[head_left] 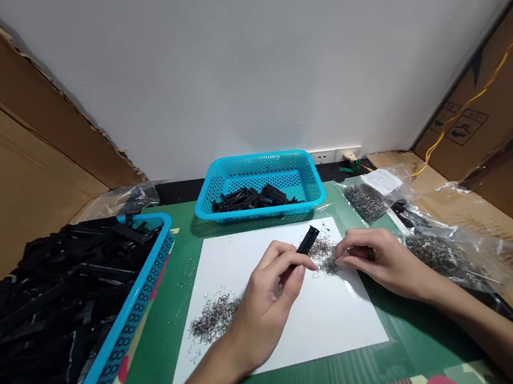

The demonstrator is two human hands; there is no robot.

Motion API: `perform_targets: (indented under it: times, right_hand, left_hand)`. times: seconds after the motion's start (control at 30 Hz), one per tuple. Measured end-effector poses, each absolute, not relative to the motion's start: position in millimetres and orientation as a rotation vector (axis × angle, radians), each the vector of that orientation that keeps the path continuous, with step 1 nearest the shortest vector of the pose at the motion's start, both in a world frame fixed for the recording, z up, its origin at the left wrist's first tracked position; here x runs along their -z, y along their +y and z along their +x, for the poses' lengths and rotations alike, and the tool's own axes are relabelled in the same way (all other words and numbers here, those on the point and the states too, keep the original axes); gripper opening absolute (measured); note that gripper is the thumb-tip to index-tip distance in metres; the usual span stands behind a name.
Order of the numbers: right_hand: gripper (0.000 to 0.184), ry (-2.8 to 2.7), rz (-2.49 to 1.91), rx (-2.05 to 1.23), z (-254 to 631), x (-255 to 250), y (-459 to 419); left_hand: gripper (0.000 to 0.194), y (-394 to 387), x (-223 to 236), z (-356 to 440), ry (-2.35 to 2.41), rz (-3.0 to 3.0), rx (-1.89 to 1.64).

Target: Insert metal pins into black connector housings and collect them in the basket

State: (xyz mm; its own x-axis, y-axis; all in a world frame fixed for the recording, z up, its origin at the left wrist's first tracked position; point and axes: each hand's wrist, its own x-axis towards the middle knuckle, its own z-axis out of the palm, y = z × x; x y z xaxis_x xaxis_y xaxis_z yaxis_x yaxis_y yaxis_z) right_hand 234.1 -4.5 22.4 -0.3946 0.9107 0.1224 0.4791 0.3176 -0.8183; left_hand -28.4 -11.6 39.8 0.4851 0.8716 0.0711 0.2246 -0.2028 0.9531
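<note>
In my left hand [270, 297] is a narrow black plastic part [309, 240], pinched between thumb and fingers and pointing up to the right. My right hand [383, 260] has its thumb and fingertips pinched together at the right edge of a pile of tiny metal pieces [324, 255]; whatever they hold is too small to make out. Both hands are over a white sheet [322, 328]. A second heap of small bent metal wires [214, 317] lies on the sheet, left of my left wrist.
A blue basket [255, 162] with several black parts stands at the back. At left, a larger blue basket [125, 310] is heaped with black parts [62, 293]. Clear bags of metal pieces [366, 201] lie at right. Cardboard [0, 112] flanks the green table surface [180, 227].
</note>
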Motion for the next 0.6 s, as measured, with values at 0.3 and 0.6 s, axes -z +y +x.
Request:
perform_targets:
  times: [0.3, 0.6]
  right_hand:
    - [0.016, -2.144, -1.228, -0.811, 238.2, -17.0, -5.8]
    - [0.018, -2.188, -1.262, -0.736, 230.8, -19.1, -12.5]
  left_hand:
    - [0.024, -11.8, -33.7, -29.9, 0.989, 1.745, -0.810]
    - [0.023, -14.2, -34.1, -27.6, 0.964, 1.799, -0.810]
